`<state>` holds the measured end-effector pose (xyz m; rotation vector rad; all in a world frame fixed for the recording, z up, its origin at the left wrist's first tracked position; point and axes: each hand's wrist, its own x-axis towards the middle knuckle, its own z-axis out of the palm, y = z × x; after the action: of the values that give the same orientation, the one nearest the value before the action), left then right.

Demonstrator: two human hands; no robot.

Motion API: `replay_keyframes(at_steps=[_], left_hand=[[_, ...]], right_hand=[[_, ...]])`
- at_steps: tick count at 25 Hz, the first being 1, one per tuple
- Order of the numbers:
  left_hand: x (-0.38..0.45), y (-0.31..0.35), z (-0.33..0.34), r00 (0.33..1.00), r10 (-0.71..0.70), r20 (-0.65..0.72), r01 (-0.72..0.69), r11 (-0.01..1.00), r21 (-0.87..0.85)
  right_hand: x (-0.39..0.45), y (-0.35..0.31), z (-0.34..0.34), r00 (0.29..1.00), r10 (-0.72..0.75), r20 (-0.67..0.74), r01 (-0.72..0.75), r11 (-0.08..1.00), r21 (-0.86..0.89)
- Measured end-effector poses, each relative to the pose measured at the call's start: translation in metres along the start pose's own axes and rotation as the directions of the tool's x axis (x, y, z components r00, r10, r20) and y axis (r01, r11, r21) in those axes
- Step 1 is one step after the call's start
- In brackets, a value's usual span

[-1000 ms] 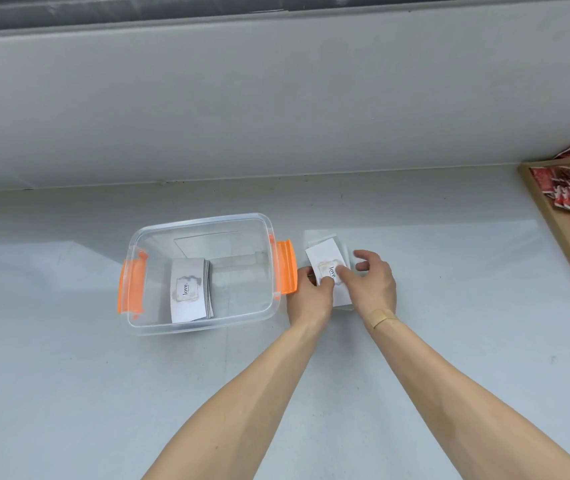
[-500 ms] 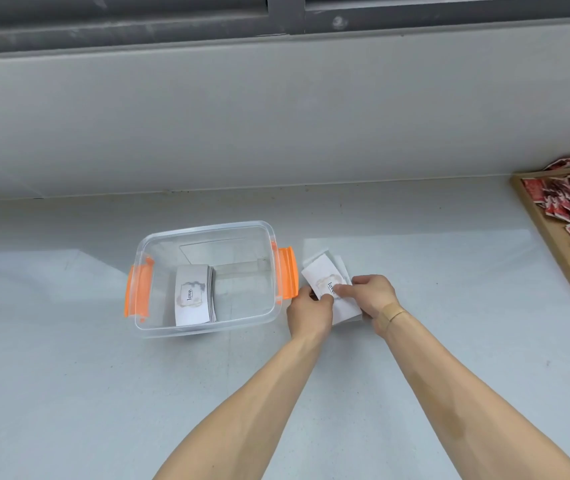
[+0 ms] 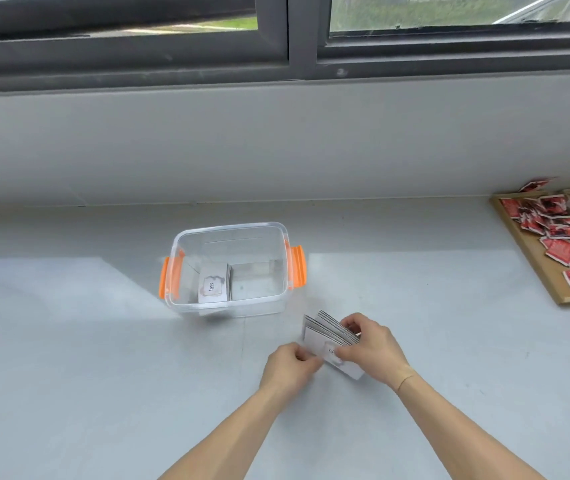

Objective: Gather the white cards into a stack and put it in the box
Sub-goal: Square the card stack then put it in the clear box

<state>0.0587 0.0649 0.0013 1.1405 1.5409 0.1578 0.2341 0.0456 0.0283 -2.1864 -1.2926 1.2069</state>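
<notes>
Head view looks down on a grey table (image 3: 103,375) with both hands low and right of centre in the frame. Between them sits a stack (image 3: 321,341) of white cards, tilted on edge so its fanned dark edges face up and back while the front card, printed with a small framed word, faces the camera. Right hand (image 3: 373,351) curls over the stack's top and right end, fingers closed on it, thumb on the front card. Left hand (image 3: 292,368) is nearly closed, pinching the stack's lower left corner with its fingertips. The stack lies just right of the left hand and under the right one, its lower edge at or near the table; contact there cannot be told. A clear box (image 3: 228,308) with orange latches stands up and left of the hands, near but apart from the stack, with another pile (image 3: 212,289) of the same cards inside at its left. At the right edge a wooden tray (image 3: 533,265) holds red packets (image 3: 560,251).
</notes>
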Motion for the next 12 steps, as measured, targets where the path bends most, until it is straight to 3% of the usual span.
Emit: replay_keyframes(at_steps=[3, 6, 9, 12], left_hand=[[-0.022, -0.027, -0.022, 0.989, 0.091, -0.116, -0.064, 0.973, 0.221], [-0.041, -0.056, -0.034, 0.936, 0.29, -0.201, -0.2, 0.905, 0.375], [-0.056, -0.079, -0.036, 0.829, 0.551, -0.101, -0.421, 0.732, 0.535], [-0.065, -0.081, -0.034, 0.708, 0.706, 0.009, -0.502, 0.494, 0.71]], right_hand=[[-0.028, 0.002, 0.016, 0.993, -0.111, 0.036, 0.114, 0.99, -0.078], [-0.05, 0.001, 0.035, 0.961, -0.267, 0.069, 0.275, 0.923, -0.269], [-0.064, -0.002, 0.055, 0.912, -0.4, 0.085, 0.403, 0.843, -0.357], [-0.069, -0.008, 0.069, 0.853, -0.509, 0.112, 0.507, 0.761, -0.405]])
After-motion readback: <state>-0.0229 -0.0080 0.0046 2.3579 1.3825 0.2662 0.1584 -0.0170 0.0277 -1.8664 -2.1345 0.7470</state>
